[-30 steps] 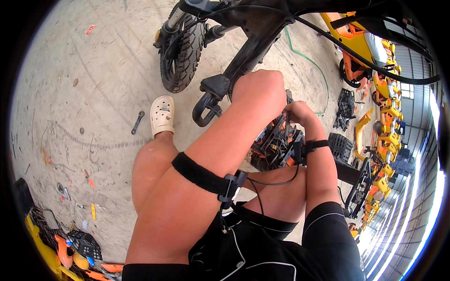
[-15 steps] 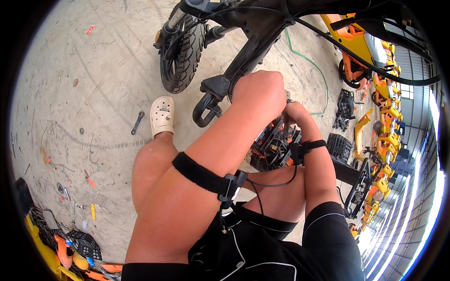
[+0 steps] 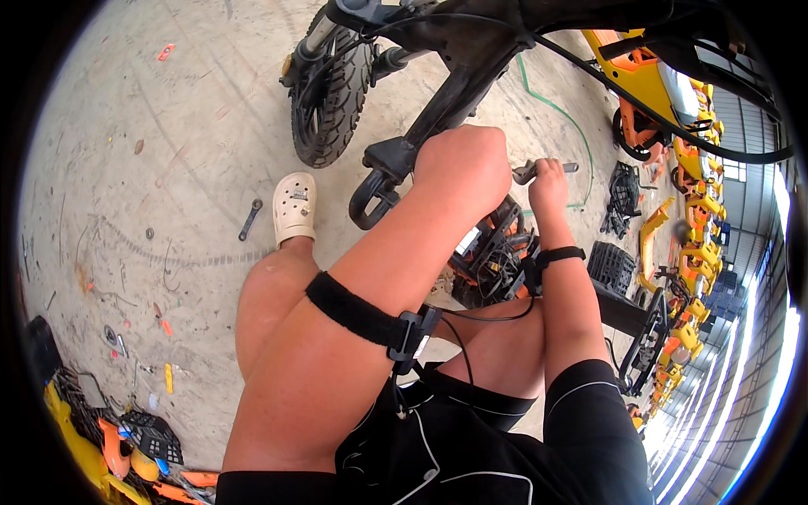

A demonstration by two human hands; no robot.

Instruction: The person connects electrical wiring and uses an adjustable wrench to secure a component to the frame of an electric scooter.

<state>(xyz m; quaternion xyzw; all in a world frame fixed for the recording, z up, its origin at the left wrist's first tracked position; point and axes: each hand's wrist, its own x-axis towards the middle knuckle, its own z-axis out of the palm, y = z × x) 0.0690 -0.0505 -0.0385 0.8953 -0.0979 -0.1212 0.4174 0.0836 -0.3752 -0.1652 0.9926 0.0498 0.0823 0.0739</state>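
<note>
My right hand (image 3: 549, 187) is closed around a grey metal wrench (image 3: 571, 167), whose curved head points toward my left hand. My left hand (image 3: 463, 164) forms a fist beside the black frame (image 3: 446, 105) of a stripped two-wheeler. Its fingers face away, so what it grips is hidden. A black hooked bracket (image 3: 368, 195) sticks out of the frame just left of that fist. Below both hands lies a bundle of wires and orange parts (image 3: 497, 261), partly covered by my left forearm.
A knobby-tyred wheel (image 3: 332, 105) stands at the upper left of the frame. Another wrench (image 3: 250, 220) lies on the concrete by my beige clog (image 3: 295, 206). Yellow two-wheelers (image 3: 644, 76) line the right side. Loose parts (image 3: 151, 438) are heaped at lower left.
My right hand has risen and turned beside the left fist, bringing the wrench into plain view. My left hand has stayed nearly in place.
</note>
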